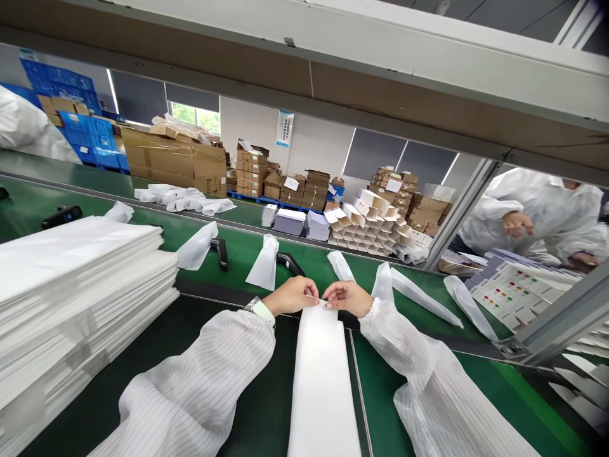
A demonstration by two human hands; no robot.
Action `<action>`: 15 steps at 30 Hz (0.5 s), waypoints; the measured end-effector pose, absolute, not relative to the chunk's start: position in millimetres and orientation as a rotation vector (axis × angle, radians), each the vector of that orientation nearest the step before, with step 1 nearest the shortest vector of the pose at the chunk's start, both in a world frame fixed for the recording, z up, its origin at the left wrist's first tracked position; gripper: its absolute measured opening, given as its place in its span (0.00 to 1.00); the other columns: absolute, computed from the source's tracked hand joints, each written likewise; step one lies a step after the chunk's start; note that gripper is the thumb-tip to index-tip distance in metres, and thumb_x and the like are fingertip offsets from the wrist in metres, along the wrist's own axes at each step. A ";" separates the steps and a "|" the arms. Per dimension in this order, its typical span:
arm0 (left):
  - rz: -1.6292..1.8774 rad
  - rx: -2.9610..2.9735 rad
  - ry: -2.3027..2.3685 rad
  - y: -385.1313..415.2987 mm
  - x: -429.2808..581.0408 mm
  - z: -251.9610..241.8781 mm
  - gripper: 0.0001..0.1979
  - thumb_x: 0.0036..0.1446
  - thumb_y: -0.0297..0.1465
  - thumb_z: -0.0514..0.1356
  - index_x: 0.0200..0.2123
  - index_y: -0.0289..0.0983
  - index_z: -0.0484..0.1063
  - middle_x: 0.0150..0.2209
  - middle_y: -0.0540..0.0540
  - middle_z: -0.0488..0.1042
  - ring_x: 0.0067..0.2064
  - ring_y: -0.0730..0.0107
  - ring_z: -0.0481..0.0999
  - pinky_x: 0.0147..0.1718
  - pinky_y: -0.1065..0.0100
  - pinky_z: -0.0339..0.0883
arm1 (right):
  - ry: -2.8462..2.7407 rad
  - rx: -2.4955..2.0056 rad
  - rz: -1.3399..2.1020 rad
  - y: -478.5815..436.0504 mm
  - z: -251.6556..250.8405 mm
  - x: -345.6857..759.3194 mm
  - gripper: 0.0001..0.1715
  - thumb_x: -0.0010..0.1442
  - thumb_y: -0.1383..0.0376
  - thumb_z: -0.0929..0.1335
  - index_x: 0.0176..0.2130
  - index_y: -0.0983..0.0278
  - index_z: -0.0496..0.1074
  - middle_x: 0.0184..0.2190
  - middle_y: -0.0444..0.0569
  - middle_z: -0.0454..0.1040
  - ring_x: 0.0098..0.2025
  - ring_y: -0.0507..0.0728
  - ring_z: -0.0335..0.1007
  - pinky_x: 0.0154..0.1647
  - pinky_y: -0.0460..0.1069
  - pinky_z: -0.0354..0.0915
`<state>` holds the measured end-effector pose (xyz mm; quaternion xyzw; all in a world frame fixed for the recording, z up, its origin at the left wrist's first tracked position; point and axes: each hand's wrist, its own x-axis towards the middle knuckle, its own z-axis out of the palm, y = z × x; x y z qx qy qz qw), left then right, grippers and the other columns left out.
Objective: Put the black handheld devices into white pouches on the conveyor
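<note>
A long white strip of thin sheet material (323,387) lies lengthwise in front of me, its far end raised between my hands. My left hand (292,296) pinches the left corner of that end between thumb and fingers. At the right corner, my right hand (348,298) pinches the same edge, fingers curled. Just beyond my hands, a black handheld device (290,262) rests on the green belt (233,277), beside a white sleeve (264,263). Another black device (219,252) sits farther left, next to a second white sleeve (197,246).
A tall stack of white sheets (80,304) stands at the left. More white sleeves (423,295) lie along the belt. Open white boxes (366,222) are piled beyond it. A metal post (461,216) rises at the right, with a person's hand (517,224) behind it.
</note>
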<state>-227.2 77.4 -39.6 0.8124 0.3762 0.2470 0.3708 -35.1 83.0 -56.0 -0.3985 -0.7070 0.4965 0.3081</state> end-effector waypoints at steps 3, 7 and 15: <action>0.625 2.086 0.936 75.9 -226.5 -39.6 0.20 0.42 0.40 0.58 0.39 0.37 0.64 0.34 0.47 0.67 0.35 0.66 0.67 0.28 0.72 0.59 | -1.903 -1.066 1.324 83.4 -57.9 -33.1 0.16 0.35 0.62 0.73 0.25 0.69 0.69 0.20 0.44 0.68 0.22 0.48 0.63 0.27 0.46 0.61; 0.585 2.127 0.832 72.0 -223.9 -37.5 0.16 0.41 0.40 0.59 0.34 0.38 0.68 0.36 0.49 0.66 0.39 0.67 0.64 0.34 0.72 0.57 | -2.040 -0.990 1.426 83.3 -55.9 -29.7 0.16 0.40 0.59 0.70 0.26 0.68 0.67 0.21 0.43 0.67 0.22 0.48 0.62 0.26 0.45 0.60; 0.560 2.025 0.628 67.5 -219.0 -34.0 0.13 0.44 0.40 0.58 0.25 0.36 0.70 0.37 0.49 0.62 0.36 0.71 0.64 0.33 0.73 0.57 | -2.243 -1.014 1.477 82.9 -44.2 -15.7 0.18 0.40 0.55 0.69 0.19 0.69 0.67 0.20 0.42 0.64 0.26 0.49 0.60 0.31 0.46 0.60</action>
